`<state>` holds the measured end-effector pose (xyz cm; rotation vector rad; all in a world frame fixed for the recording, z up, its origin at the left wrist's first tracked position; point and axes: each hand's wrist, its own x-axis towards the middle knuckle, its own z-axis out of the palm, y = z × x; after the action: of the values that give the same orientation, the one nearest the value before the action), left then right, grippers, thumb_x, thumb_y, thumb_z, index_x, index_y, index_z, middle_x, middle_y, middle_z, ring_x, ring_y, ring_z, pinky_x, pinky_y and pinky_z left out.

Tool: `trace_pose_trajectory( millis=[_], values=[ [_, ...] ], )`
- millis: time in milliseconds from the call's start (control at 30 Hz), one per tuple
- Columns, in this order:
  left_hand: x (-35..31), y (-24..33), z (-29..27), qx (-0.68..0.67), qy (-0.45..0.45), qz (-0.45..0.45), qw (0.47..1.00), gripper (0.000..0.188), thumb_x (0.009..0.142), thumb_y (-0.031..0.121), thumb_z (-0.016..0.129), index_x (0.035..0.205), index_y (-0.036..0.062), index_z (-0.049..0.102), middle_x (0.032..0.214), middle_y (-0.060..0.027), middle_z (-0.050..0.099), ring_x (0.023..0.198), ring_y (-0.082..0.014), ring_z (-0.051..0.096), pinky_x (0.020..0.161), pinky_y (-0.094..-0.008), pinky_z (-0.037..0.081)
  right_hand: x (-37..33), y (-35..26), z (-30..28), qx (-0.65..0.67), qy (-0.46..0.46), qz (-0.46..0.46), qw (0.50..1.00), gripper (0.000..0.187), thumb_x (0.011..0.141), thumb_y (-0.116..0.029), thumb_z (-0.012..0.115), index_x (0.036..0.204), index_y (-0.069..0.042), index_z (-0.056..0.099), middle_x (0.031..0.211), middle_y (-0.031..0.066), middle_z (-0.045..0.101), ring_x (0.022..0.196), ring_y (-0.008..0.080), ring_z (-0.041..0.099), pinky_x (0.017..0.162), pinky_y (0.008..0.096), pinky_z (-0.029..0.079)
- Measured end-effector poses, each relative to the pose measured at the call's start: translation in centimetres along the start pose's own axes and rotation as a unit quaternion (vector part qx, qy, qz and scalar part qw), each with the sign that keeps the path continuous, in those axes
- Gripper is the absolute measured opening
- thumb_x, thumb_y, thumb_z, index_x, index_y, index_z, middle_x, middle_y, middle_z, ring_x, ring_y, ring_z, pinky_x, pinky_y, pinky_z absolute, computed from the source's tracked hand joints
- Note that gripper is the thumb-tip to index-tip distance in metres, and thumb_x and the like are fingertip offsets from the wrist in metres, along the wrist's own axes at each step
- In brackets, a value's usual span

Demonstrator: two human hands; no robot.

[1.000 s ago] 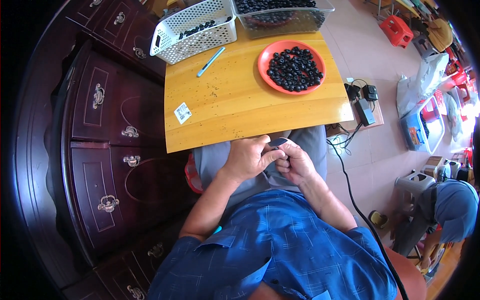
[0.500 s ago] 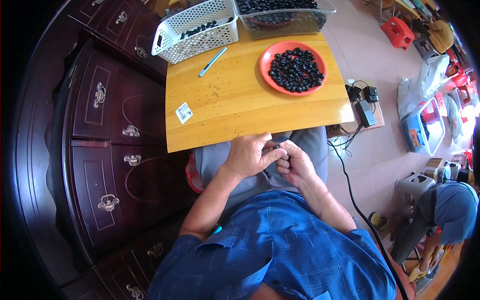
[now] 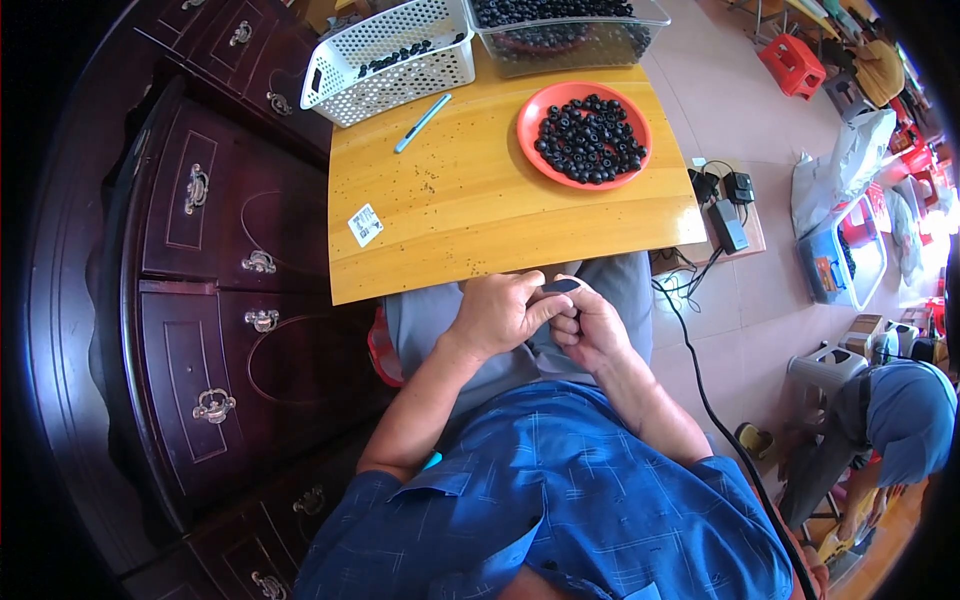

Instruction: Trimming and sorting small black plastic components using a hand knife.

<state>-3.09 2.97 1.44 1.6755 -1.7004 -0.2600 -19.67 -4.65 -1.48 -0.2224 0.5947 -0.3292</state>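
Observation:
Both my hands meet above my lap, just off the near edge of the wooden table. My left hand is closed, thumb and forefinger pinched together; what they hold is hidden. Against it, my right hand is closed around a dark, flat, blade-like piece showing at its fingertips. Farther off on the table, an orange-red plate carries many small black ring-shaped parts.
At the table's far side stand a white perforated basket and a clear bin, both with black parts. A pen and a white label lie left. Rightward are a black cable, power adapters and a seated person.
The dark flat piece in my right hand has turned and shows more of its face. A small black part seen between my fingers earlier is now covered. My hands stay together.

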Motion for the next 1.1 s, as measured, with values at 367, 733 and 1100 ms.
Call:
trace_pose_trajectory(
  millis=[367,733,1100],
  values=[
    [-0.1,0.9,-0.4,-0.156,0.023,-0.079,0.984,0.03,0.091,0.021,0.084,0.084,0.0023,0.061,0.073,-0.0084,0.066,0.064,-0.0155,0.059,0.063,-0.0294,0.048,-0.2,-0.1,0.9,-0.03,0.008,-0.005,1.0,0.021,0.109,-0.03,0.06,0.094,-0.015,0.059,0.071,-0.0079,0.043,0.055,0.0031,0.037,0.046,0.019,0.028],
    [-2.7,-1.2,0.6,-0.351,0.055,-0.263,0.897,0.016,0.095,0.014,0.079,0.101,-0.0005,0.075,0.096,-0.0073,0.078,0.084,-0.0098,0.067,0.08,-0.0279,0.053,0.3,-3.1,0.2,-0.407,0.064,-0.286,0.865,0.025,0.105,-0.025,0.068,0.09,-0.005,0.067,0.071,-0.0048,0.056,0.06,0.0058,0.048,0.054,0.0244,0.039],
    [-4.0,-1.5,1.4,-0.304,0.072,-0.21,0.927,0.016,0.096,0.015,0.078,0.102,-0.0003,0.077,0.081,0.0004,0.07,0.073,-0.006,0.059,0.069,-0.0247,0.049,2.7,-9.5,-0.9,-0.751,0.209,-0.368,0.507,0.022,0.093,-0.027,0.072,0.091,-0.005,0.07,0.085,0.0166,0.073,0.08,0.0375,0.073,0.072,0.0469,0.057]
  ],
)
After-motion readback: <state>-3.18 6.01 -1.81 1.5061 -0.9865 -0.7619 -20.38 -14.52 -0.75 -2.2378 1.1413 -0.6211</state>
